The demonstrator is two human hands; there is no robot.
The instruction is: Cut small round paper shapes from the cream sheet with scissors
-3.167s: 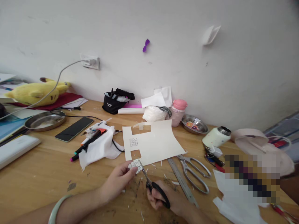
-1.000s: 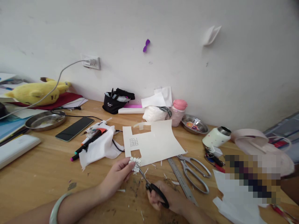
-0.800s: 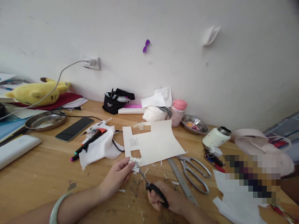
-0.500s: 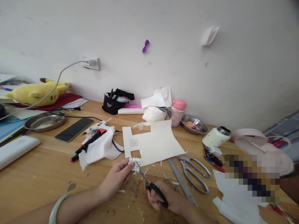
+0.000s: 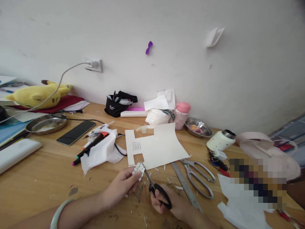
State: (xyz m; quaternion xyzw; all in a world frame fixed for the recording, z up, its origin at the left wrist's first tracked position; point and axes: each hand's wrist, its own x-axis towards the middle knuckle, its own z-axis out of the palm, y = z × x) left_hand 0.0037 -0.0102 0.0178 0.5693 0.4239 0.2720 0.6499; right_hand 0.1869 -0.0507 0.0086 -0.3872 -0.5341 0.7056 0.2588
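Observation:
My left hand (image 5: 120,187) pinches a small white paper cutout (image 5: 138,169) with a bumpy outline, just above the wooden table (image 5: 43,178). My right hand (image 5: 170,203) is closed through the black handles of small scissors (image 5: 155,188), whose blades point up-left and touch the cutout's edge. A pale green bangle (image 5: 58,213) circles my left wrist. Just beyond the cutout lies a cream card sheet (image 5: 157,145) with notches cut out and a small pencilled grid.
Large metal scissors (image 5: 199,176) and a steel ruler (image 5: 184,184) lie right of my hands. Markers and a glue gun on white tissue (image 5: 100,149), a phone (image 5: 76,132), metal dishes (image 5: 45,123), a pink bottle (image 5: 181,115), a cream flask (image 5: 220,140) and paper scraps lie around.
The cutout has turned a little in my left fingers, and the scissors have shifted along its edge. Both hands stay in nearly the same spot.

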